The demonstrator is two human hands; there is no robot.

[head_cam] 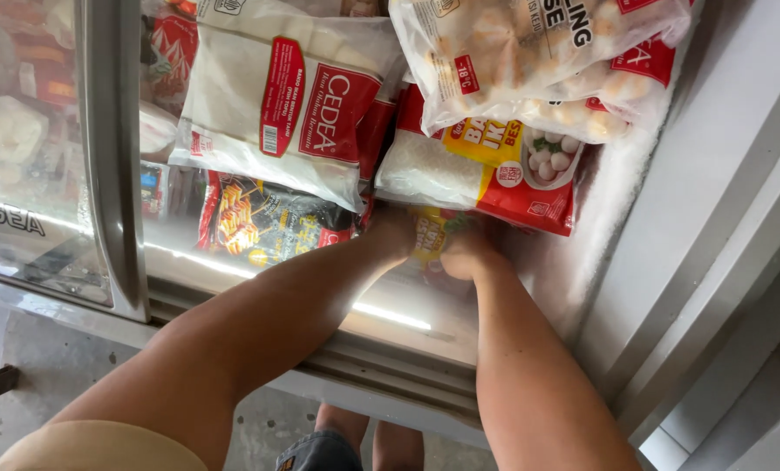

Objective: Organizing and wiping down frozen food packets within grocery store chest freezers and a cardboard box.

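Both my arms reach down into an open chest freezer (634,201). My left hand (391,234) is deep among the frozen packs, its fingers hidden under a white and red bag (289,105). My right hand (466,255) is beside it, its fingers tucked under a white, yellow and red pack of frozen balls (486,166). Between the two hands lies a yellow pack (428,237), and both hands touch it. I cannot tell whether either hand grips it.
A sliding glass lid (32,174) with a grey frame (111,157) covers the freezer's left part. A clear bag of pale frozen balls (529,52) lies on top at the back right. A black and orange pack (263,222) lies lower left. Frost lines the right wall.
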